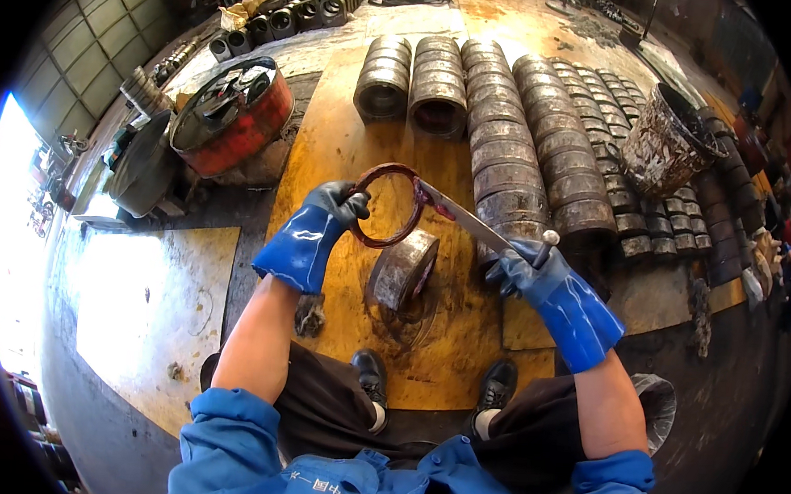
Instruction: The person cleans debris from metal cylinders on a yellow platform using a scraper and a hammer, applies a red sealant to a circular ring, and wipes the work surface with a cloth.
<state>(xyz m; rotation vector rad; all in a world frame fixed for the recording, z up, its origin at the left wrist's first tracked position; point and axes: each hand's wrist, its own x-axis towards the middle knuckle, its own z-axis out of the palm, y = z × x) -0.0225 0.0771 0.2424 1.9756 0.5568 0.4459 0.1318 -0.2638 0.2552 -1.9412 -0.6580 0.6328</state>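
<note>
My left hand (344,201), in a blue rubber glove, grips a thin reddish-brown ring (387,243) by its left side and holds it up in front of me. My right hand (521,270), gloved the same way, is closed round the handle of a long flat metal blade (473,222). Dark reddish, greasy matter coats the blade's tip, which meets the ring's upper right edge. Below the ring, a short thick metal cylinder (401,270) rests tilted on the stained yellow board (338,324) between my feet.
Rows of stacked metal rings (507,163) lie ahead and to the right. A crusted bucket (665,145) stands at the right among them. On the left is a red drum (241,118) with tools on top. A pale sheet (151,297) covers floor at my left.
</note>
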